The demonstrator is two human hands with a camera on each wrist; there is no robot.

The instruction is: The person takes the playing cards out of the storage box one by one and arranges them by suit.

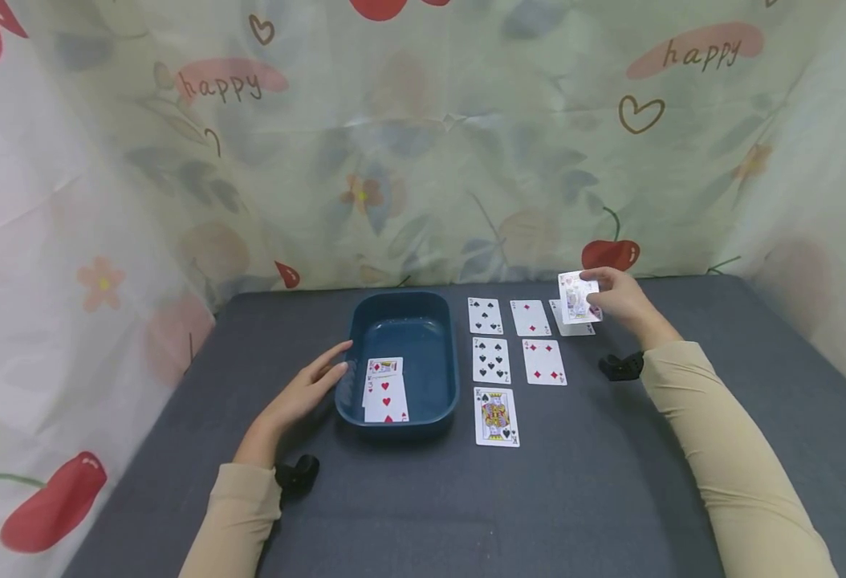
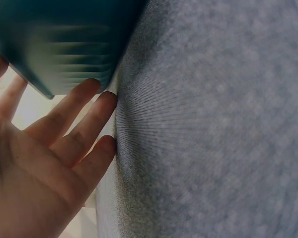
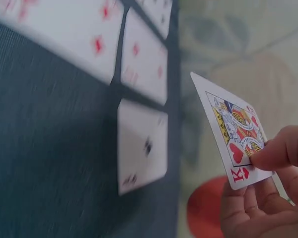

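Observation:
My right hand pinches a king of hearts between thumb and fingers, raised above the table at the back right. In the head view the held card partly covers a black-suit card lying below it; the right wrist view shows that card apart from the held one. My left hand rests its extended fingers against the left side of a dark blue plastic bin. Inside the bin, a three of hearts overlaps a face card of diamonds.
Face-up cards lie right of the bin: a spade card and a diamond card at the back, a seven of spades and four of diamonds midway, a king of spades in front. A patterned curtain borders the grey tabletop.

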